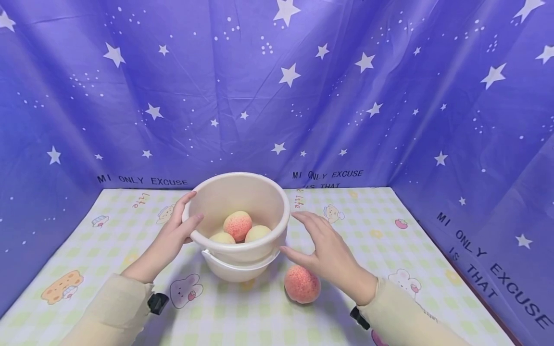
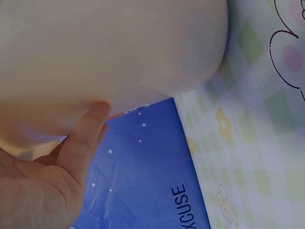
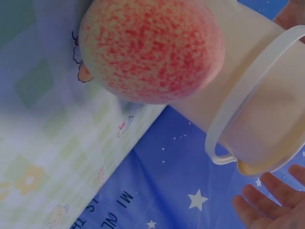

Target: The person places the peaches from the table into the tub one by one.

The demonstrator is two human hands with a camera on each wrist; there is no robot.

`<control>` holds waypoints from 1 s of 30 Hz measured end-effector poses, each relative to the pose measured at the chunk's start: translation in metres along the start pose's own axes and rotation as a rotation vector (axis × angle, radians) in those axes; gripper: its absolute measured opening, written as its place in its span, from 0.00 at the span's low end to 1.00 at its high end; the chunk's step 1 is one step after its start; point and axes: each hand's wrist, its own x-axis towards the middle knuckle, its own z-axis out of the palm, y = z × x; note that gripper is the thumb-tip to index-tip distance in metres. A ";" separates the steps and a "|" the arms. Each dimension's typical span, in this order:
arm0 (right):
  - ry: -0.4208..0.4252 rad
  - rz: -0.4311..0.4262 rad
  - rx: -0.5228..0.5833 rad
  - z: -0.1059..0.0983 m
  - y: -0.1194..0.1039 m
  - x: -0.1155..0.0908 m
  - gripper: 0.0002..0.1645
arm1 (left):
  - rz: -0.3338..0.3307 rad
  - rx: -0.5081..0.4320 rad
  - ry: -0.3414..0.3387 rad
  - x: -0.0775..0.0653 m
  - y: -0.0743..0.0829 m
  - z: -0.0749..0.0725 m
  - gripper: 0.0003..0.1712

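Observation:
A white bucket (image 1: 238, 192) stands on the table, its handle (image 1: 242, 269) hanging down across the front. Inside lie a red-and-yellow peach (image 1: 237, 226) and two pale yellow, peach-like fruits, one of them (image 1: 258, 233) at the right. My left hand (image 1: 176, 223) grips the bucket's left rim, thumb over the edge and fingers along the outer wall. By the opposite side, my right hand (image 1: 322, 242) is spread, fingertips close to the rim and nothing in its grasp. Below that palm, another red peach (image 1: 302, 284) rests on the tablecloth; it looms large in the right wrist view.
A checked tablecloth (image 1: 368, 278) with cartoon prints covers the table. Blue cloth (image 1: 251, 86) with white stars hangs behind and at both sides, meeting the table's back edge just past the bucket.

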 end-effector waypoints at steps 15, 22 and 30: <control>-0.022 0.047 0.022 0.006 0.004 -0.010 0.41 | 0.001 0.000 0.003 0.000 0.000 0.000 0.39; -0.029 0.069 0.026 0.011 0.006 -0.015 0.41 | -0.002 0.004 0.002 0.000 0.000 0.000 0.39; -0.039 0.077 0.026 0.017 0.009 -0.021 0.41 | -0.004 0.002 0.000 0.000 -0.001 0.000 0.39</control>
